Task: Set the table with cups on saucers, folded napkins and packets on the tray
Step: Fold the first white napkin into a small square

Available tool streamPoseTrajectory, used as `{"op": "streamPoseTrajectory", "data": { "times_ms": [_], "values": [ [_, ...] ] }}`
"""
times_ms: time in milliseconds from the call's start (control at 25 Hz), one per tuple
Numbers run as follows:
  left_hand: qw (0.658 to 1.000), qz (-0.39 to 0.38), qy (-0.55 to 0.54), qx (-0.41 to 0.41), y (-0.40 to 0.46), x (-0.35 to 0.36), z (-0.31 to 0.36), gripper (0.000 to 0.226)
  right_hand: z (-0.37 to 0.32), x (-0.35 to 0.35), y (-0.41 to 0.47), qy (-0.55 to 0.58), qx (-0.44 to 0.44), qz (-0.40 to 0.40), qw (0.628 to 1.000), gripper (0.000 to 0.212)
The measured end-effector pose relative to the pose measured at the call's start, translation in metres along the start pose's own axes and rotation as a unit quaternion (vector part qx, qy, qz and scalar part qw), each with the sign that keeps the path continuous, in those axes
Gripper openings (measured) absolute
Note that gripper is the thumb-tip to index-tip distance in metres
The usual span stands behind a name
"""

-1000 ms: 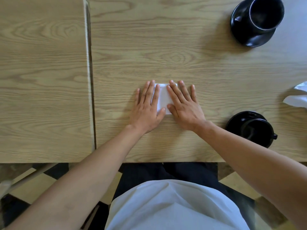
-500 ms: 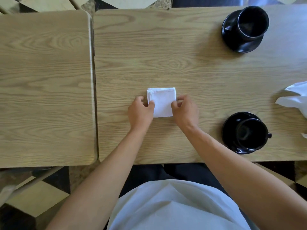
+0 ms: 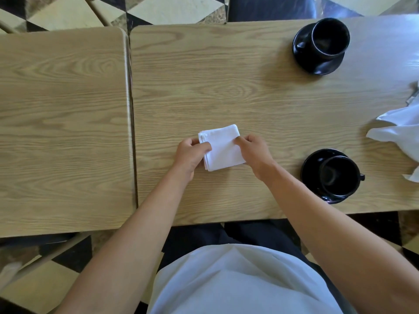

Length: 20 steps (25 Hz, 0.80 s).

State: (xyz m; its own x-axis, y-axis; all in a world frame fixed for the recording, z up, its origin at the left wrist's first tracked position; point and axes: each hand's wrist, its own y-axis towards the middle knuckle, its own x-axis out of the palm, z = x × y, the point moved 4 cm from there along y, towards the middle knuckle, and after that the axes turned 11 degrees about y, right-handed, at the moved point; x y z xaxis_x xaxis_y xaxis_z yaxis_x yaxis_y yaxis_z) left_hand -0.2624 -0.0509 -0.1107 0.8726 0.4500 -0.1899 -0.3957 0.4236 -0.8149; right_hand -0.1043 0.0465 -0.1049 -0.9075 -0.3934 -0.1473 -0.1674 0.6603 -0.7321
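The counter [image 3: 249, 98] is pale wood-grain laminate with a smooth, matt look. On it, the folded napkin [image 3: 223, 150] looks like soft white cloth; right of it, black cups [image 3: 339, 175] and saucers [image 3: 317, 62] shine like glossy ceramic.

Both bare forearms reach forward, converging over the table. Left hand [image 3: 189, 152] curled, thumb on top, pinching; right hand [image 3: 255, 150] curled too, fingertips pinching, though the fingers underneath are hidden, so the grip looks light at best.
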Motion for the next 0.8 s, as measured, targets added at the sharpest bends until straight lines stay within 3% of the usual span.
{"op": "streamPoseTrajectory", "data": {
  "times_ms": [80,200,320,520,800],
  "values": [
    [0.999,-0.009,-0.041,-0.003,0.0,-0.001,-0.002,0.032,0.005,0.0,-0.01,0.101,0.025,-0.023,0.994,0.02],
    [0.989,-0.081,-0.12,-0.033,-0.004,0.0,-0.004,0.012,0.007,-0.002,-0.021,0.176,0.012,-0.027,0.984,0.021],
    [0.968,-0.181,-0.157,-0.069,-0.01,0.009,-0.002,0.032,0.007,-0.011,-0.024,0.177,-0.011,-0.016,0.984,0.011],
    [0.977,-0.145,-0.143,-0.058,0.002,0.028,0.032,0.034,-0.007,-0.033,-0.003,0.151,-0.019,-0.02,0.988,0.009],
    [0.994,-0.083,-0.065,0.009,0.047,0.067,0.117,0.004,-0.065,-0.067,0.079,0.126,-0.033,0.003,0.991,0.013]
  ]
}}
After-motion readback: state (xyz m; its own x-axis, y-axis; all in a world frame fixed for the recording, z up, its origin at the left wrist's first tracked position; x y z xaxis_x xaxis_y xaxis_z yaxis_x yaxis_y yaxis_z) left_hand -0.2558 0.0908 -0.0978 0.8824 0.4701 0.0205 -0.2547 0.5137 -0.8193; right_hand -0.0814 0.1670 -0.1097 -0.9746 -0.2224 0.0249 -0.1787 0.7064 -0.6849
